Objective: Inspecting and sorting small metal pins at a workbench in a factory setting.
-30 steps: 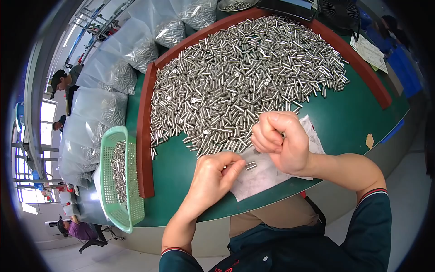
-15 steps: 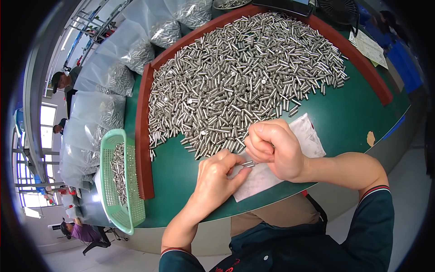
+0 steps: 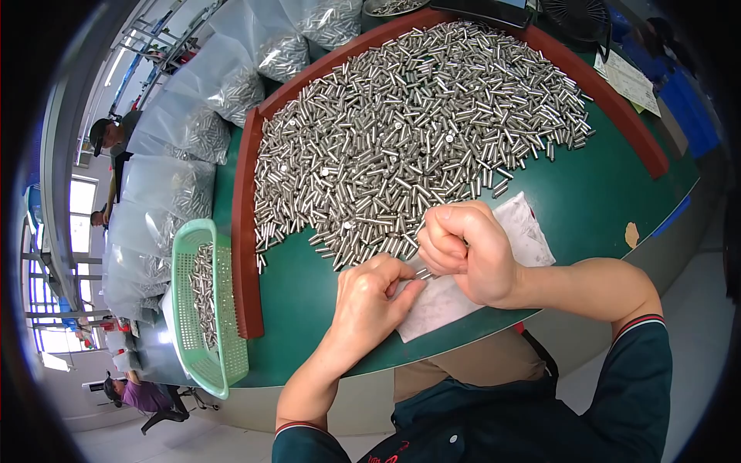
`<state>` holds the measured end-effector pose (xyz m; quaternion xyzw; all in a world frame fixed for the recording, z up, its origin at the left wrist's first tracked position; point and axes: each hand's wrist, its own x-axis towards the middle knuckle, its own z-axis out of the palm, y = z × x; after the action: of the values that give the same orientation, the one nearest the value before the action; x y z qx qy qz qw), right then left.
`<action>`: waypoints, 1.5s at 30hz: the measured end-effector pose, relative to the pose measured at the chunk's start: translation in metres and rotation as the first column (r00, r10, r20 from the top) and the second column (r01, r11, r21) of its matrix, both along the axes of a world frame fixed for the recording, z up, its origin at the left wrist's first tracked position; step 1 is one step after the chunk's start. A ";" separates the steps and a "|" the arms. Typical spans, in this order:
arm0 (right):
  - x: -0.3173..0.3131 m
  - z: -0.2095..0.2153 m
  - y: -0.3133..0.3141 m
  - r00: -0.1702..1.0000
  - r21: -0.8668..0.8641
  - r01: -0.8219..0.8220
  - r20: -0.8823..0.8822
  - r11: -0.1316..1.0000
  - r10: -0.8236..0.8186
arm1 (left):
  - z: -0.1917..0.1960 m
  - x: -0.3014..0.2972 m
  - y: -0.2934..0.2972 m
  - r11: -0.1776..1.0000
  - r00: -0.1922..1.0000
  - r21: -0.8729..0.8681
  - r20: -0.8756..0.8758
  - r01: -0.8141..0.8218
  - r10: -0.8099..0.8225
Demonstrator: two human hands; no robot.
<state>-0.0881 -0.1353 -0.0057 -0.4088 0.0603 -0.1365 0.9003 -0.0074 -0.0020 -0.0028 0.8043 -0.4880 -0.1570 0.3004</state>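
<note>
Over a stained white cloth (image 3: 444, 306) near the table's front edge, my two hands are close together. My left hand (image 3: 369, 299) is curled, its thumb and forefinger pinched around a short shiny metal pin (image 3: 423, 273). The pin's other end meets the underside of my right hand (image 3: 477, 258). That hand is a closed fist, thumb on top; whatever lies inside it is hidden. Just beyond my hands spreads a large heap of the same metal pins (image 3: 401, 139) on the green table (image 3: 587, 201).
Dark red rails (image 3: 247, 231) border the heap. Left of them stands a green plastic basket (image 3: 237, 356) with some pins. Clear bags of pins (image 3: 204, 131) line the far left. A black fan (image 3: 575, 19) and papers (image 3: 629, 81) sit at the back right. Other people are in the left background.
The pin between my hands shows less of its length and sits closer to my right fist. My left thumb has shifted slightly. In the background, a person has moved a little.
</note>
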 end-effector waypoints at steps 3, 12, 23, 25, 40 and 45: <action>-0.003 0.001 -0.002 1.000 -0.001 0.002 0.000 1.000 -0.002 | 0.000 -0.002 -0.003 1.000 1.000 -0.007 -0.007 0.009 -0.009; -0.002 -0.002 0.001 1.000 -0.038 -0.015 0.018 0.999 0.016 | 0.001 -0.002 -0.002 1.000 0.999 0.005 -0.040 -0.001 0.001; -0.004 -0.001 0.008 0.998 -0.213 0.051 0.046 0.976 -0.042 | 0.003 -0.003 -0.003 0.999 0.999 0.050 -0.052 -0.008 0.011; -0.004 0.001 0.003 0.997 -0.113 0.046 0.068 0.992 -0.039 | 0.003 -0.005 -0.004 0.998 0.999 0.065 -0.040 -0.016 0.019; 0.000 0.001 -0.005 0.989 -0.010 0.121 0.085 0.993 -0.119 | 0.002 0.023 0.002 0.912 0.027 -0.316 -0.947 -0.260 -0.320; -0.003 0.002 -0.007 0.991 -0.023 0.101 0.095 0.995 -0.099 | 0.003 0.018 0.004 0.983 0.709 -0.039 -0.697 -0.182 0.104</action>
<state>-0.0915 -0.1419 -0.0034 -0.4108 0.0366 -0.2012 0.8885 0.0102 0.0019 0.0005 0.7058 -0.2842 -0.3965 0.5137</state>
